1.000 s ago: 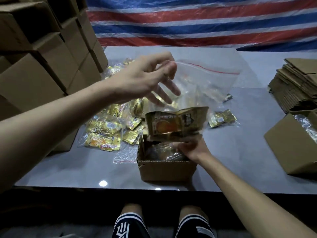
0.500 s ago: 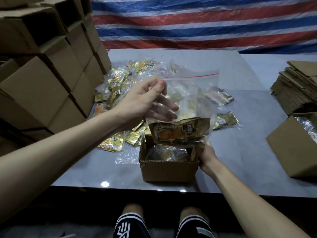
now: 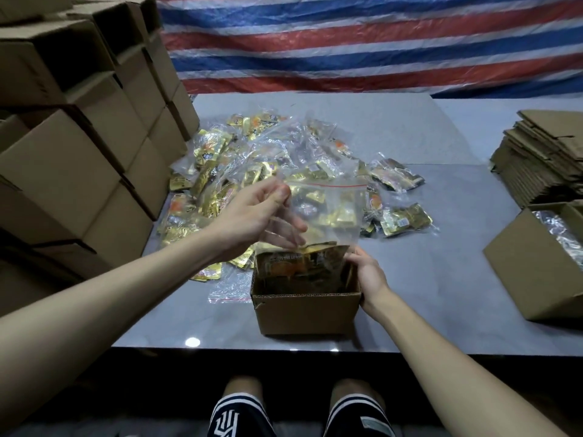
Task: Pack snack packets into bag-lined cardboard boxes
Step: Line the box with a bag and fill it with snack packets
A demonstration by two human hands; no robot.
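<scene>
Hands: two, both bare.
Left hand (image 3: 252, 216): the upper left edge of one clear zip-seal plastic bag (image 3: 328, 209) with a red line at its mouth is pinched between thumb and forefinger; the other fingers are spread behind the film.
Right hand (image 3: 367, 272): fingers are curled over the rim of the right wall of one small open brown cardboard box (image 3: 306, 310), beside the bag's lower corner.
Held bag: kept upright, its bottom lowered into the box; at least one gold-and-brown snack packet (image 3: 303, 260) is seen inside, but the full count is blurred.
Box position: on the grey bench (image 3: 441, 279), near its front edge.
Loose stock: one heap of gold snack packets in clear bags (image 3: 284, 159) behind the box; too tangled to count.
Spare: one flat empty clear bag (image 3: 227, 291) left of the box.
Second open box (image 3: 536, 272): one, plastic-lined, cut off at the right edge.
Closed cartons (image 3: 79, 152): stacked at left, partly cropped.
Flattened cartons (image 3: 549, 162): one pile at right, number not legible.
</scene>
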